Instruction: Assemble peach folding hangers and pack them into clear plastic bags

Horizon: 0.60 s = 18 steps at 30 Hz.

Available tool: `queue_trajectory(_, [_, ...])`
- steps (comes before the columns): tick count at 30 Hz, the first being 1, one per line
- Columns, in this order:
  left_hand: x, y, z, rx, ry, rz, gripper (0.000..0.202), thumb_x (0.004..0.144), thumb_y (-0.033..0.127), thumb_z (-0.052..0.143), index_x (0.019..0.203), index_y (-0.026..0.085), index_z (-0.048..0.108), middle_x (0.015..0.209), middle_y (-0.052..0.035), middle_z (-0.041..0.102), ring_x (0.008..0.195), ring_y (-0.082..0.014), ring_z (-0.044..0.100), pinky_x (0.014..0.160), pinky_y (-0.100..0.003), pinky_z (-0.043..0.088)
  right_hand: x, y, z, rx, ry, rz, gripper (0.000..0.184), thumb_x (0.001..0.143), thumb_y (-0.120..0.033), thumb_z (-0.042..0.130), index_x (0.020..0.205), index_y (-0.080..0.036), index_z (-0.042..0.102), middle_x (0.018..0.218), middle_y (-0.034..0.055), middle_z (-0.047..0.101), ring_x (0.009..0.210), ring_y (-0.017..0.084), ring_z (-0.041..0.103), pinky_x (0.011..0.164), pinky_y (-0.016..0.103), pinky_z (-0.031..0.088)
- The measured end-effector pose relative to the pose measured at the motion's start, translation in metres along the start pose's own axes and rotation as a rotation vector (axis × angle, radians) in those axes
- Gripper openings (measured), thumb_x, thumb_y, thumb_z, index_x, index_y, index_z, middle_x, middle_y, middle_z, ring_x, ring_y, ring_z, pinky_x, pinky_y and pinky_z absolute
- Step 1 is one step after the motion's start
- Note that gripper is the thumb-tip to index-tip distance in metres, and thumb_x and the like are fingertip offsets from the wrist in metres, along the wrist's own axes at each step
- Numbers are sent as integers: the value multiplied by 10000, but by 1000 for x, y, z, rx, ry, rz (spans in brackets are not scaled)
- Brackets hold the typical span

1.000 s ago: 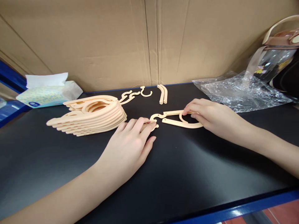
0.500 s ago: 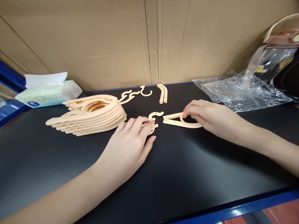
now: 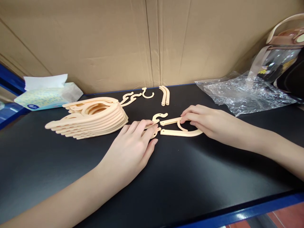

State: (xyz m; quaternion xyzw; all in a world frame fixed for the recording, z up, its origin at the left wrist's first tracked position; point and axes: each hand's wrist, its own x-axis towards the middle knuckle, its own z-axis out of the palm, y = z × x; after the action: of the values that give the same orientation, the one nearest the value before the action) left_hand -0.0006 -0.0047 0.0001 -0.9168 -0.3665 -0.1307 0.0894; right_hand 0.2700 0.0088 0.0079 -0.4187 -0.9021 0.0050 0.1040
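My left hand [image 3: 134, 142] lies over a cream plastic hanger piece [image 3: 155, 134], its fingers closed on it and hiding most of it. A curved hook [image 3: 160, 116] sticks out just beyond those fingertips. My right hand [image 3: 201, 119] pinches a cream hanger arm piece [image 3: 181, 133] by its far side. Its two prongs point left, spread apart, with a curved inner tab between them. The prong ends are very close to the piece under my left hand; whether they touch I cannot tell.
A stack of cream folded hangers [image 3: 95, 118] stands at the left. Behind it lie loose hooks [image 3: 130, 98], another hook [image 3: 148, 94] and curved strips [image 3: 164, 95]. A tissue pack [image 3: 49, 96] is at back left; clear plastic bag [image 3: 247, 93] and bottle [image 3: 280, 60] are at right.
My right hand has moved left with the arm piece, bringing its ends close to the hanger piece in my left hand. The prongs are spread wider. My left hand has barely moved.
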Motion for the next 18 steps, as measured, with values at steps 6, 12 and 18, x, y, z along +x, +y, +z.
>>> queue_trajectory(6, [0,2,-1,12,-2,9,312,999,192,395,1231,131,593,1222,-96,627,1019,-263,607,798,-418,476,-1,1,0,-21,-10,-25,443,839,25,373,1144,-200,602,1193,74,608,1014,207,601,789,327,509])
queue_trajectory(12, [1,2,-3,-3,-14,12,267,994,188,412,1170,153,610,1214,-83,635,997,-251,612,794,-400,457,-2,1,-1,-45,-12,-52,476,813,46,358,1128,-222,595,1201,74,596,1018,209,594,758,316,501])
queue_trajectory(18, [2,2,-3,-13,-18,4,259,993,183,412,1162,151,605,1204,-86,634,1008,-253,608,805,-407,458,-2,1,1,-98,-5,-25,469,809,54,364,1103,-225,600,1180,70,592,1021,230,587,822,362,491])
